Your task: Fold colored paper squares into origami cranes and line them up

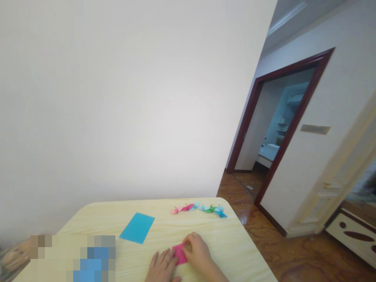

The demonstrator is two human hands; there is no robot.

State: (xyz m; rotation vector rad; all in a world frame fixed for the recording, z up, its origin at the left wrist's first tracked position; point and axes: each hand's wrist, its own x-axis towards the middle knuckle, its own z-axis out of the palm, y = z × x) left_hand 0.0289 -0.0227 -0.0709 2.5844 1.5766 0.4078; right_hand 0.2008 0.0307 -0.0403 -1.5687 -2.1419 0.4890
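A small folded square of pink paper (181,256) lies on the light wooden table (105,219) near its front. My left hand (162,267) rests flat with fingers spread, its fingertips touching the paper's left edge. My right hand (196,250) is at the paper's right side, thumb on it and fingers curled in a pinch at its upper right edge. A flat sheet of blue paper (137,228) lies to the left, farther back. Several folded paper cranes (202,208) in pink, blue and green stand in a row near the back edge.
A white wall (132,117) rises behind the table. To the right are a wooden floor (249,231), an open doorway with a dark red frame (293,129), and a low cabinet (349,235). The lower left is blurred into blocks.
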